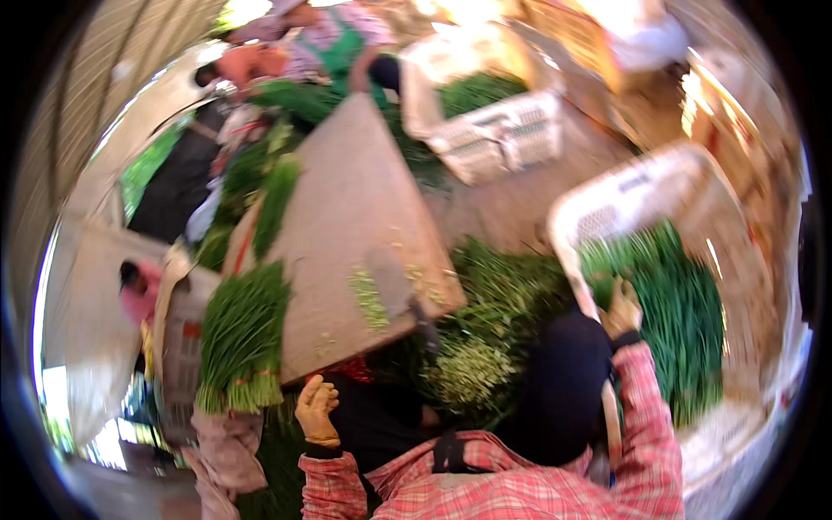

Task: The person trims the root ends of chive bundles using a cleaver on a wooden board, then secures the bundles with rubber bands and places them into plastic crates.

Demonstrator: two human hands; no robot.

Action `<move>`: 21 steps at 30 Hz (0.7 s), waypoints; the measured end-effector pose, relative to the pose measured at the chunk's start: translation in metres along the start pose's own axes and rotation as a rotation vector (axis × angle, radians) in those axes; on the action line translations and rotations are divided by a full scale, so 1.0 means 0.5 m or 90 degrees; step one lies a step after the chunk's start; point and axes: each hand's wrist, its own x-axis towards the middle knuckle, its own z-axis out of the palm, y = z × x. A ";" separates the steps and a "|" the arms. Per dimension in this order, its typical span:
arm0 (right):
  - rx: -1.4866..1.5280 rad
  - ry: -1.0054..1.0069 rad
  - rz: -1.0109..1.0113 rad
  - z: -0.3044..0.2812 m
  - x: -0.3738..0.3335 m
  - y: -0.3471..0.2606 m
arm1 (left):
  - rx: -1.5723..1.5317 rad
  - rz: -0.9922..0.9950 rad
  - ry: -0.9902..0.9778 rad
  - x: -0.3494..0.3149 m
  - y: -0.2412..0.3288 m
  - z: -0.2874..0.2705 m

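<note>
greens [680,325] in white crate [646,195], right hand [622,310] touching

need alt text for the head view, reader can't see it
A person's right hand is inside a white crate, at the long green stalks lying there, while the left hand is curled near a board. On the board are a knife and chopped bits, with green bundles along its left side.

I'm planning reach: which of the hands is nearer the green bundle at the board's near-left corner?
Left. The left hand is just right of the bundle, near its lower end; the right hand is far across, in the white crate.
</note>
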 end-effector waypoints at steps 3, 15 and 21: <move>-0.096 -0.147 -0.020 0.278 0.018 0.153 | -0.020 -0.019 0.082 0.012 0.032 -0.028; -0.148 -0.428 -0.115 0.064 -0.131 0.223 | 0.623 -0.319 0.041 -0.250 -0.613 -0.464; 0.105 -0.105 0.066 -0.192 -0.123 0.153 | 0.938 -0.485 -0.352 -0.359 -0.668 -0.479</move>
